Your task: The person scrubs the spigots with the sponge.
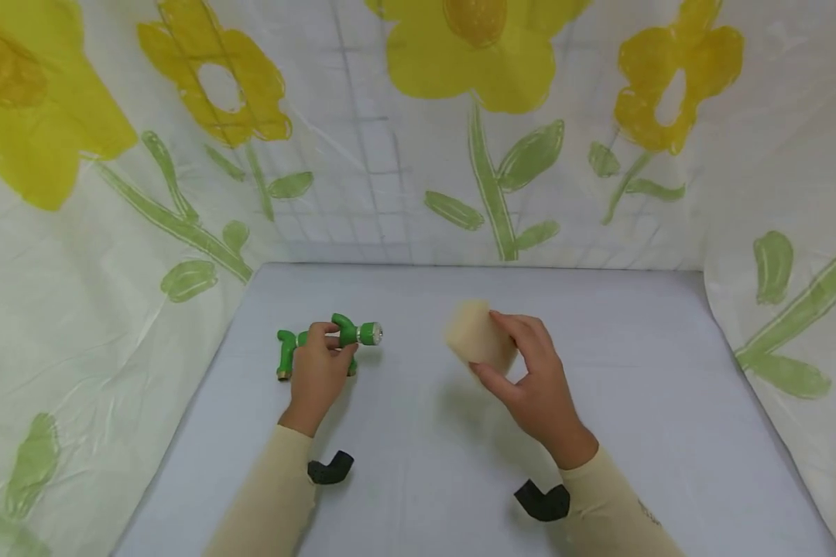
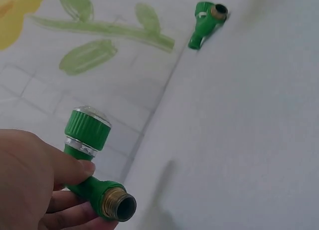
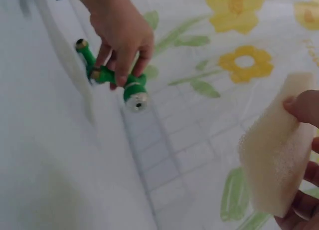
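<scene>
My left hand (image 1: pixel 320 379) pinches a green valve (image 2: pixel 87 185) between thumb and fingers. This valve has a ribbed green knob with a silvery cap and a threaded brass outlet. A second green valve (image 1: pixel 286 354) lies on the table just left of that hand, and the left wrist view has it near the top edge. To the right, my right hand (image 1: pixel 543 387) grips a cream-coloured sponge (image 1: pixel 479 336) by its edges, raised over the table with a shadow below it. In the right wrist view the sponge (image 3: pixel 274 150) looks like a porous, angular slab, thumb on its upper part.
A pale table (image 1: pixel 418 449) spreads under both hands. Behind it and along its sides hangs a white sheet (image 1: pixel 320 100) painted with yellow flowers and green leaves. Each sleeved forearm has a black piece (image 1: pixel 543 501) at the wrist.
</scene>
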`<state>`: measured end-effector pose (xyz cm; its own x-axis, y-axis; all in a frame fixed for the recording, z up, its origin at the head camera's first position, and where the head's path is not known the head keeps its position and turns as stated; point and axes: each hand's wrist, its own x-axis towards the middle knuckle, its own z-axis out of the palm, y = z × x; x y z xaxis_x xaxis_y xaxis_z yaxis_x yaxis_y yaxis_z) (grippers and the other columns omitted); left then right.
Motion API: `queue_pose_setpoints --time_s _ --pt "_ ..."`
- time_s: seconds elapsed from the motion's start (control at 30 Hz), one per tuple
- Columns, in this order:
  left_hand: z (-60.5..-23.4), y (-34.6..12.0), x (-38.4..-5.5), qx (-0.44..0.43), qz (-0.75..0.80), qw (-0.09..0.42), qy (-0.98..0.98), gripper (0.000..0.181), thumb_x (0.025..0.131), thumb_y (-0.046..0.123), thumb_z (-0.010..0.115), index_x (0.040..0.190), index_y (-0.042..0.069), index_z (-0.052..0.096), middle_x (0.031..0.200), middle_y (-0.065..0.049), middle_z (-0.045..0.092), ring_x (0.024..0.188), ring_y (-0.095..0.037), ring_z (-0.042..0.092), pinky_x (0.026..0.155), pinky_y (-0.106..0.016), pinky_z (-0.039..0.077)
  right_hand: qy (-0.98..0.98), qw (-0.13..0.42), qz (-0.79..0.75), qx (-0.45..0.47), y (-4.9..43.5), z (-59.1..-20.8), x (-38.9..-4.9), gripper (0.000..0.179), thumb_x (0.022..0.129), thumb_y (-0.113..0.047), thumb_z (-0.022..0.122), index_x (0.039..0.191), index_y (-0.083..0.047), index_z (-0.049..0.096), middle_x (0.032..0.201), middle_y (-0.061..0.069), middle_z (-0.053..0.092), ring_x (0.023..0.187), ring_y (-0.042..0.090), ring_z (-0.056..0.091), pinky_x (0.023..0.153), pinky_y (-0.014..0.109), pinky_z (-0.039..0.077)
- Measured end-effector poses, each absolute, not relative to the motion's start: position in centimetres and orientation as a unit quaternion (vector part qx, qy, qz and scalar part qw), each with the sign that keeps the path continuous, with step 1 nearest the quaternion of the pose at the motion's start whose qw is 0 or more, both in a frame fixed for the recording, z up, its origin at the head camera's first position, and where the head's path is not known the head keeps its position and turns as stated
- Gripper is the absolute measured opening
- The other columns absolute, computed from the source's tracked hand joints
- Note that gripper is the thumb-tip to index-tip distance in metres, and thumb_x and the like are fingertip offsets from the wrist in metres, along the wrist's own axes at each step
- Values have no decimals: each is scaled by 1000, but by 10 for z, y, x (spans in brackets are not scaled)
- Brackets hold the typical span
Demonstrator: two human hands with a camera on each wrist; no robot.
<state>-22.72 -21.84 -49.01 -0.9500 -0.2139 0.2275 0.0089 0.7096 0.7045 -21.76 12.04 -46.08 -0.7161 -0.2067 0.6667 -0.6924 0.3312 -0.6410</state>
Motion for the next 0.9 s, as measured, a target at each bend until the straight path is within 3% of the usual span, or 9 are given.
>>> queue_pose_setpoints --time_s 0.1,0.27,0.4,0.5,0.57,0.9 --pt "-494 -233 -238 73 -350 144 -923 42 103 9 78 135 -9 59 111 -26 76 82 -31 79 63 -41 64 -782 238 506 276 127 -462 -218 73 85 0 90 152 -4 60 137 14 59 124 28 57 101 24 47" --pt "-502 -241 -254 82 -297 138 -941 34 102 11 78 127 -10 68 111 -25 74 93 -34 74 73 -46 63 -788 227 509 261 133 -462 -217 72 86 -1 90 152 -4 60 138 14 59 125 27 56 100 23 46" --pt "-508 -239 -260 88 -251 118 -957 17 104 10 73 100 -6 72 85 -17 70 77 -30 66 67 -45 57 -786 229 509 267 134 -462 -218 71 86 -1 89 151 -3 61 137 14 60 123 27 57 100 23 46" --pt "-510 -235 -262 93 -227 114 -963 27 106 9 69 80 1 66 68 -10 62 61 -25 58 56 -42 53 -781 234 511 274 137 -462 -218 72 84 1 90 151 -3 61 136 14 61 122 29 57 99 24 47" --pt "-511 -234 -263 99 -214 119 -964 32 106 9 69 75 3 63 65 -9 61 58 -23 57 53 -41 52 -778 238 513 274 139 -462 -219 73 84 2 90 151 -3 61 136 14 61 122 30 57 98 25 47" --pt "-512 -229 -264 119 -205 96 -967 27 107 12 68 84 -3 68 72 -14 64 62 -26 61 55 -45 55 -777 230 523 265 145 -467 -220 73 84 2 91 150 -4 62 135 13 61 122 29 56 97 27 47"
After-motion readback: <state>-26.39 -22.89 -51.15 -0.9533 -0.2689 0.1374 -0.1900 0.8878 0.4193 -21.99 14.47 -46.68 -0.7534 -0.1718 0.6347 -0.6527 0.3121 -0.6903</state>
